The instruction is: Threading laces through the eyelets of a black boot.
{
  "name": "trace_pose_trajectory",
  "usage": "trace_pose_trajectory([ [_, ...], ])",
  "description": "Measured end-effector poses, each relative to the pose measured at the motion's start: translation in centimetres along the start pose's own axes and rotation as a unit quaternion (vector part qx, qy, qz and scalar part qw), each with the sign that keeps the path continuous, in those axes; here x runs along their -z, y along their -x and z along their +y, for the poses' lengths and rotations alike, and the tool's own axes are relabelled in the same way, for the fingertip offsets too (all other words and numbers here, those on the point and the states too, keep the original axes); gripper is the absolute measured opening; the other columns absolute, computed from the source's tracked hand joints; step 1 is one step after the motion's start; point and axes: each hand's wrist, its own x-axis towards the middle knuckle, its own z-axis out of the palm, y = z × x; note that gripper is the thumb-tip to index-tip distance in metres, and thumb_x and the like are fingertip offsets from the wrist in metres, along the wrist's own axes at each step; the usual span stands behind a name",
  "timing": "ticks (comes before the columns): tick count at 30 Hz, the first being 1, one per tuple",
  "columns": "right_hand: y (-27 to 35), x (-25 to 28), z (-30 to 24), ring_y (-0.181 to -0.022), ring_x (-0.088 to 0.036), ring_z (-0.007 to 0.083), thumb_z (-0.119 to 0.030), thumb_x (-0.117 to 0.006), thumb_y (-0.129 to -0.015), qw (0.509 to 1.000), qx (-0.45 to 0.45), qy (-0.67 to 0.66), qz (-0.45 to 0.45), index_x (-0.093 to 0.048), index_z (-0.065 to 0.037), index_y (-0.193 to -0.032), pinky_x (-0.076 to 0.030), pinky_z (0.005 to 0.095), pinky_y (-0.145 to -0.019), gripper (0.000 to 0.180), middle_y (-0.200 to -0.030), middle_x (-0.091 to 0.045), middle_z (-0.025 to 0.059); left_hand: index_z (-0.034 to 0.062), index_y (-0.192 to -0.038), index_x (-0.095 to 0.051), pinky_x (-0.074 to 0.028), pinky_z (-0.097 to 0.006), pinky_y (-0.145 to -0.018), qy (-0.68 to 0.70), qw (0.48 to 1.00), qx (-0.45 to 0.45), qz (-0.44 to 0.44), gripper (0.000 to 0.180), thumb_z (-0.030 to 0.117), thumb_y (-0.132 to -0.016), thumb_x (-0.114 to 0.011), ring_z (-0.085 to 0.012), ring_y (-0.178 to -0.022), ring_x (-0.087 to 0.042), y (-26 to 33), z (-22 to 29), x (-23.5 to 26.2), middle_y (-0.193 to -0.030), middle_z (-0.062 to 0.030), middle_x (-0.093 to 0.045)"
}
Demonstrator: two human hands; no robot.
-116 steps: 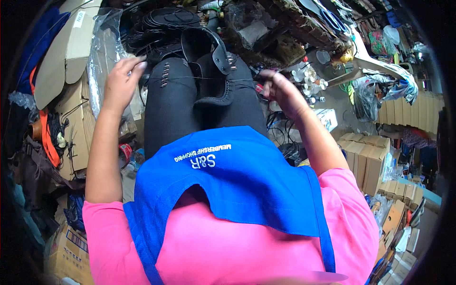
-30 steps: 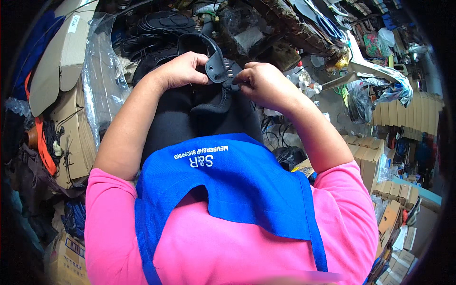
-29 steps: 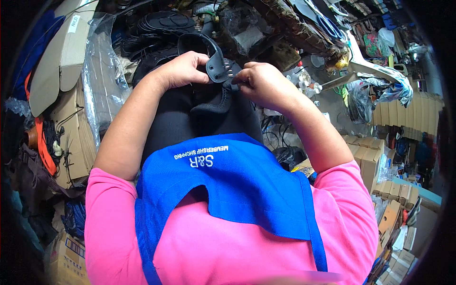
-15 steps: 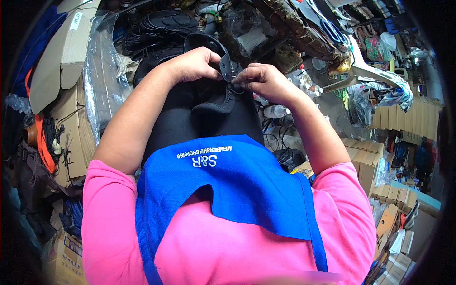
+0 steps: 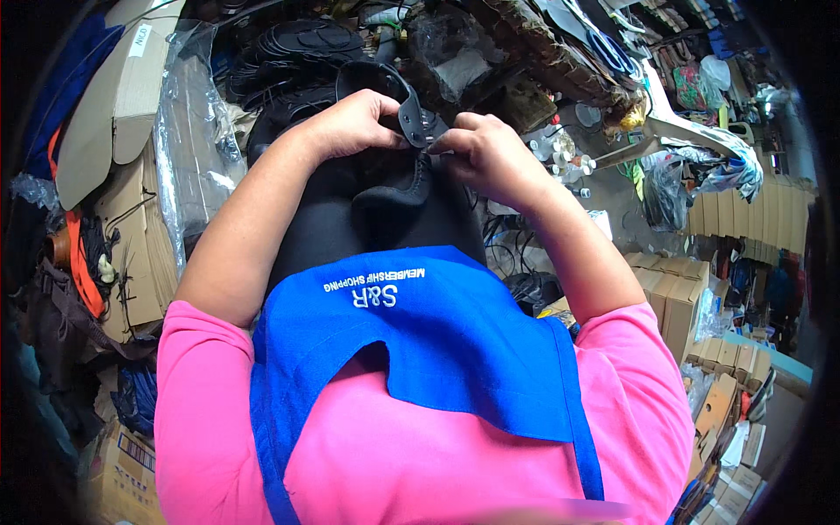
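Observation:
Over my black-clad lap, I hold a black shoe upper (image 5: 398, 194) with a stitched edge and a flap with small holes. My left hand (image 5: 360, 124) is closed, pinching the edge of that flap between thumb and fingers. On the flap's other side, my right hand (image 5: 492, 156) is closed with its fingertips against the upper, at the holes. Something thin and pale shows by those fingertips, too small to name. Part of the upper is hidden behind my left hand.
A pile of flat black pieces (image 5: 297, 52) lies beyond my lap. Cardboard (image 5: 131, 219) and clear plastic (image 5: 188, 149) stand on the left. Small bottles (image 5: 569, 157) sit right of my right hand, near stacked cardboard boxes (image 5: 669, 293). A blue apron (image 5: 420, 350) covers my front.
The right hand's fingers have curled in more, and its wrist has turned slightly. The flap with holes has tilted a little to the left. My left hand keeps its hold.

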Motion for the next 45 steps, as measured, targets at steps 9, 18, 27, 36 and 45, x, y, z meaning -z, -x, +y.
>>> trace_pose_trajectory([
  [9,-0.5,-0.7,2.3,-0.088,-0.058,0.0148,-0.004,-0.066,-0.080,0.959,-0.091,-0.257,-0.072,-0.071,-0.010,-0.097,-0.045,0.0275,-0.081,0.019,-0.087,-0.057,0.0031,0.0047,-0.103,-0.069,-0.044,-0.026,-0.087,-0.023,1.000,-0.013,-0.008,0.029,0.006,-0.074,-0.071,-0.0077,-0.087,-0.059,0.3,0.0,0.1,-0.094,-0.0016,-0.070],
  [18,-1.2,-1.7,4.6,-0.087,-0.056,0.0122,-0.005,-0.067,-0.081,0.941,-0.068,-0.316,-0.102,-0.071,-0.007,-0.096,-0.045,0.0264,-0.082,0.015,-0.087,-0.058,0.0018,0.0030,-0.101,-0.069,-0.044,-0.026,-0.086,-0.004,1.000,-0.005,-0.005,0.027,0.006,-0.074,-0.072,-0.0073,-0.086,-0.058,-0.3,-0.4,-0.1,-0.091,-0.0014,-0.070],
  [27,-0.3,-2.1,1.3,-0.078,-0.060,0.0155,-0.007,-0.070,-0.079,0.985,-0.029,-0.171,0.014,-0.067,-0.005,-0.093,-0.049,0.0277,-0.069,0.015,-0.082,-0.059,0.0056,0.0025,-0.103,-0.058,-0.041,-0.033,-0.093,-0.240,0.940,-0.083,0.229,0.032,0.003,-0.071,-0.060,-0.0266,-0.104,-0.052,1.7,-0.1,-0.7,-0.102,-0.0122,-0.054],
  [36,2.3,-4.0,-0.3,-0.073,-0.053,0.0284,-0.006,-0.066,-0.077,0.994,-0.025,-0.037,0.105,-0.067,-0.015,-0.104,-0.045,0.0375,-0.064,0.028,-0.080,-0.051,0.0107,0.0081,-0.099,-0.068,-0.045,-0.029,-0.072,-0.202,0.945,-0.045,0.253,0.035,-0.010,-0.072,-0.055,-0.0200,-0.077,-0.055,8.1,1.4,-3.9,-0.081,-0.0073,-0.053],
  [45,2.2,-3.8,0.5,-0.075,-0.054,0.0235,-0.007,-0.065,-0.080,0.995,-0.046,-0.045,0.077,-0.068,-0.014,-0.107,-0.045,0.0335,-0.068,0.028,-0.081,-0.052,0.0083,0.0136,-0.081,-0.070,-0.037,-0.037,-0.078,-0.428,0.837,-0.084,0.330,0.011,0.009,-0.071,-0.068,-0.0216,-0.080,-0.055,7.4,1.2,-5.2,-0.074,-0.0017,-0.056],
])
